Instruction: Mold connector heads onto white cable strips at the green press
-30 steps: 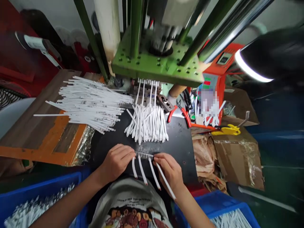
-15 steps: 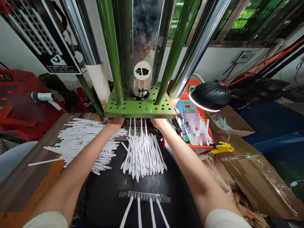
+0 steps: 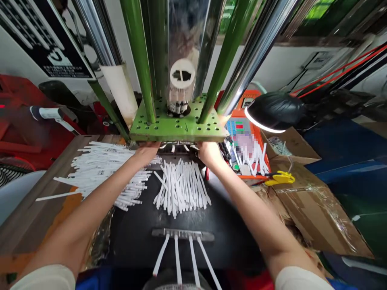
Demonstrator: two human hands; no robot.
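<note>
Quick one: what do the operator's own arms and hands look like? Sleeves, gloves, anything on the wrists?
Left sleeve and right sleeve: plain, off-white, short. Left forearm and right forearm: bare. No glove shows on the left hand or right hand, and no watch or band. Fingertips hidden.

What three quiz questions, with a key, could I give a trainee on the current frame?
1. True or false: four white strips extend from the slotted metal bar nearest the torso.
2. Where are the left hand and right hand? A, on that bar; B, just below the front edge of the green press plate; C, on the yellow-handled tool.
3. Complete: the lit desk lamp has a ____ shade.

Key: 1 true; 2 B; 3 black.
</note>
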